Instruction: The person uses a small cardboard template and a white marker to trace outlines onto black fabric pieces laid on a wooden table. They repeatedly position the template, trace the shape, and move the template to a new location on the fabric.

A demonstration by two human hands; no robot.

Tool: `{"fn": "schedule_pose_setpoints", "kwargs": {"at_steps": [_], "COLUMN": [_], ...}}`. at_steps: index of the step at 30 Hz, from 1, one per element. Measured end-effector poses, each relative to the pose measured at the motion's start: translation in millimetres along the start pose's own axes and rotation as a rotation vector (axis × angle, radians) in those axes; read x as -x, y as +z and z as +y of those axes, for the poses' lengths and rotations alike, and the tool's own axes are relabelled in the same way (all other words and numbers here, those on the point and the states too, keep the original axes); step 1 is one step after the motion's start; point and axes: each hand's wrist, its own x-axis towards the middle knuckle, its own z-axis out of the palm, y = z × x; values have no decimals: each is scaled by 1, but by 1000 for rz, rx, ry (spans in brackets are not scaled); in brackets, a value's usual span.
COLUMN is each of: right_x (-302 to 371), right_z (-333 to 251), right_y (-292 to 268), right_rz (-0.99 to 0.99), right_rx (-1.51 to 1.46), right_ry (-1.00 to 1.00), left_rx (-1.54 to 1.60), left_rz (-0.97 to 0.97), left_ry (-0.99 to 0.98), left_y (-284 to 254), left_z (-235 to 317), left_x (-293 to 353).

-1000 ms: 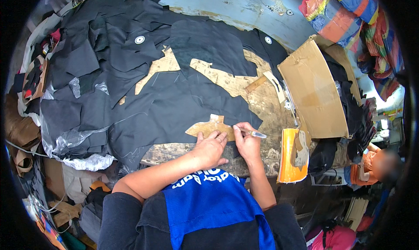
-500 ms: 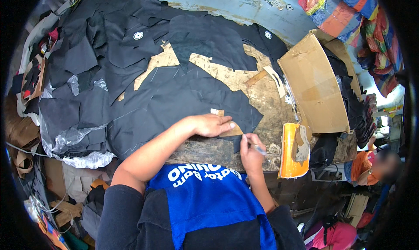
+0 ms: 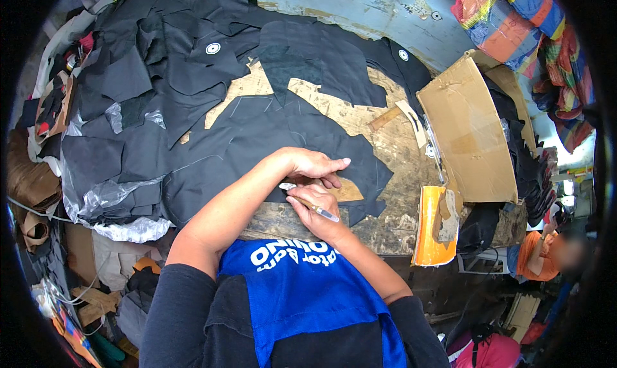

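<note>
A tan, flat pattern piece (image 3: 350, 189) lies on the black leather (image 3: 257, 136) near the front edge of the bench. Over it rests my left hand (image 3: 310, 164), thumb stretched out to the right and fingertips bent down, partly hiding it. Close below, my right hand (image 3: 315, 212) is closed around a slim pen (image 3: 320, 211) with a pale, see-through end. The pen's other end points left, beside the pattern piece and under my left wrist. Thin pale lines are drawn on the leather beyond my hands.
Black leather pieces cover the bench's left and far sides. On the right stand a cardboard box (image 3: 469, 130) and an orange-yellow sheet (image 3: 424, 230). A curved pale template (image 3: 411, 122) lies on the bare wooden top (image 3: 385, 159). Another person (image 3: 543, 255) sits at far right.
My right hand has moved left with the pen, from the pattern piece's right tip to beneath my left hand. My left hand has lifted slightly, its thumb now stretched out.
</note>
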Motion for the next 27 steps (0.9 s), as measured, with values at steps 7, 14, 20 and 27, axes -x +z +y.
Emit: {"fn": "schedule_pose_setpoints", "kwargs": {"at_steps": [7,14,20,27], "right_x": [8,25,20,40], "right_z": [-9,-7,6,2], "right_y": [-13,-32,-35,-49], "right_rz": [61,139,256,213], "right_rx": [98,134,157,262], "right_ry": [77,221,239,165], "left_rx": [-30,-103,-190,-204], "left_rz": [0,0,15,81], "left_ry": [-76,-119,-62,47], "left_y": [1,5,9,13], "left_z": [9,18,23,10], "left_x": [5,13,21,12]}}
